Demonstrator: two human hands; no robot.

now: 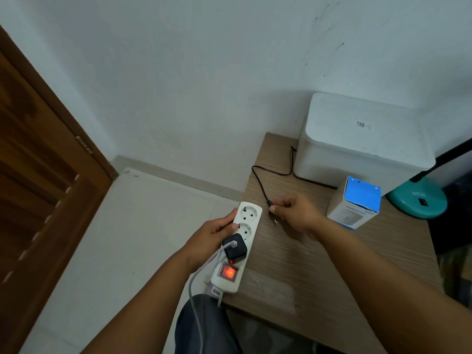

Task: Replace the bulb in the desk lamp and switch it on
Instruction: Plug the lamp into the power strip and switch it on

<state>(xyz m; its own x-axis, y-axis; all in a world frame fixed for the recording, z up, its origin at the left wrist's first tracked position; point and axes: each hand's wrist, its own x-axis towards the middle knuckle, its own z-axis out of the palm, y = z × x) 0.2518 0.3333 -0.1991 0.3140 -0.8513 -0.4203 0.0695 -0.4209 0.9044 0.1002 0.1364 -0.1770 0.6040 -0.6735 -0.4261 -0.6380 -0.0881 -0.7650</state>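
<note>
Domestic room corner, white plastered wall point(204, 72), wooden door point(38, 175) at left, tiled floor point(122, 238), small wood-grain table point(319, 264) lower right

The desk lamp point(419, 200) is cut off by the right edge — only its teal base and the foot of a dark arm are seen, so head and bulb are out of view. The plug point(273, 218) is largely hidden in the right hand point(293, 213); its pins are blurred. The print on the bulb box point(353, 203) is too small to be read, as is the label on the white container point(362, 149). The power strip point(237, 249) is partly covered by the left hand point(212, 238) — its own cable is lost below the table point(306, 277) edge.
</note>
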